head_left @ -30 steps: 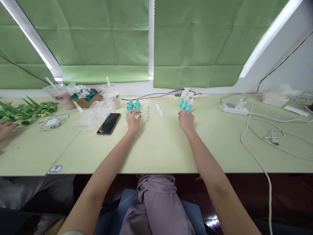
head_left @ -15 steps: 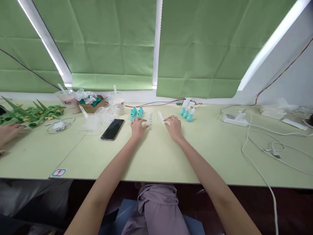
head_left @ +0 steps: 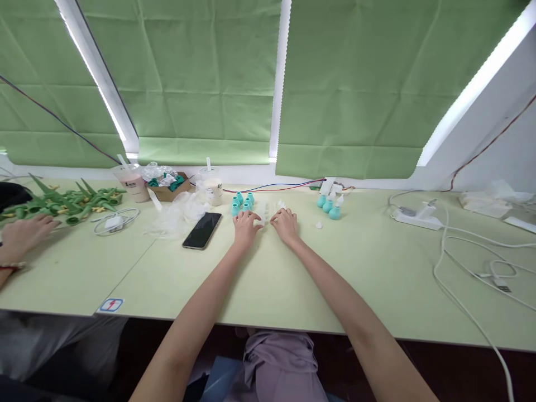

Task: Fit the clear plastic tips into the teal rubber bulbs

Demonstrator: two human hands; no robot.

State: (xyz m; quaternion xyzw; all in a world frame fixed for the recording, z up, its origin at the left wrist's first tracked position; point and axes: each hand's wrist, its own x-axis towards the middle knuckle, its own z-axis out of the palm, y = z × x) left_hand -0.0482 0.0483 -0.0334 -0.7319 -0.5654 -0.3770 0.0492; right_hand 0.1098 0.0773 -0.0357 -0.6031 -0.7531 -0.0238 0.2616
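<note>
My left hand (head_left: 246,228) rests on the table beside a cluster of several turquoise bulb-shaped bottles (head_left: 242,204) with open necks. Its thumb and forefinger are apart, at the edge of a translucent white strip (head_left: 262,210) with small bumps. Across from it, my right hand (head_left: 286,225) has its thumb and forefinger pinched together near the strip; what is between them is too small to make out. Small white pieces (head_left: 281,204) lie just beyond the right fingers, partly hidden. One loose white piece (head_left: 319,225) is on the table to the right.
Three turquoise bottles (head_left: 329,206) stand at right, some with white tips. A phone (head_left: 202,230), crumpled clear plastic (head_left: 176,215), a drink cup (head_left: 210,187) and a cardboard box (head_left: 170,192) are at left. Another person's hand (head_left: 27,237) touches green plastic parts (head_left: 69,202). A power strip (head_left: 419,216) trails cables.
The view has shifted, so the table things appear farther right and lower. My right hand has moved left, closer to my left hand. The loose white piece at right now shows.
</note>
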